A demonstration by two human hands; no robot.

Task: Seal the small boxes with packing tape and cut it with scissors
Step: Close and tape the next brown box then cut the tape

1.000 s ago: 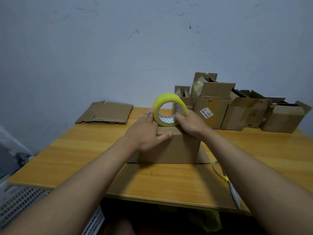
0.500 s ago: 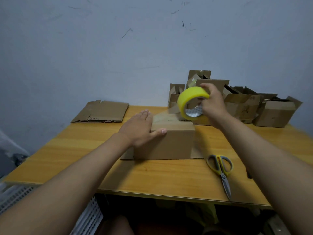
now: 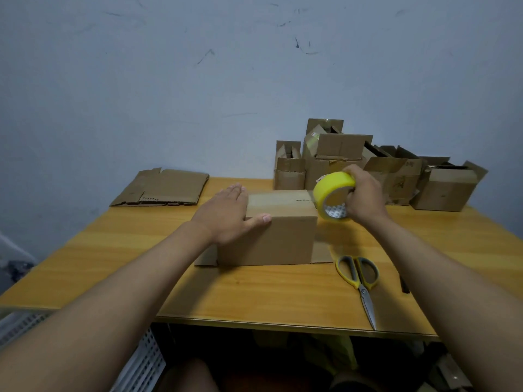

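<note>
A small cardboard box (image 3: 271, 230) stands near the middle of the wooden worktop (image 3: 254, 295), its bottom flaps spread flat at either side. The left hand (image 3: 226, 215) lies flat over the box's left top edge, fingers straight and thumb pressed against the near face. The right hand (image 3: 363, 193) grips a yellow roll of packing tape (image 3: 334, 193), fingers curled round its rim and into its core, holding it on edge just off the box's upper right corner; whether a strip runs from the roll to the box top cannot be told. Scissors (image 3: 359, 281) with yellow handles lie closed on the worktop toward the near right edge, blades pointing at the near edge, just beside the box's right flap. A flattened piece of cardboard (image 3: 164, 188) rests at the far left corner. A cluster of open boxes (image 3: 368, 168) sits along the far edge to the right, against the wall (image 3: 226, 80).
</note>
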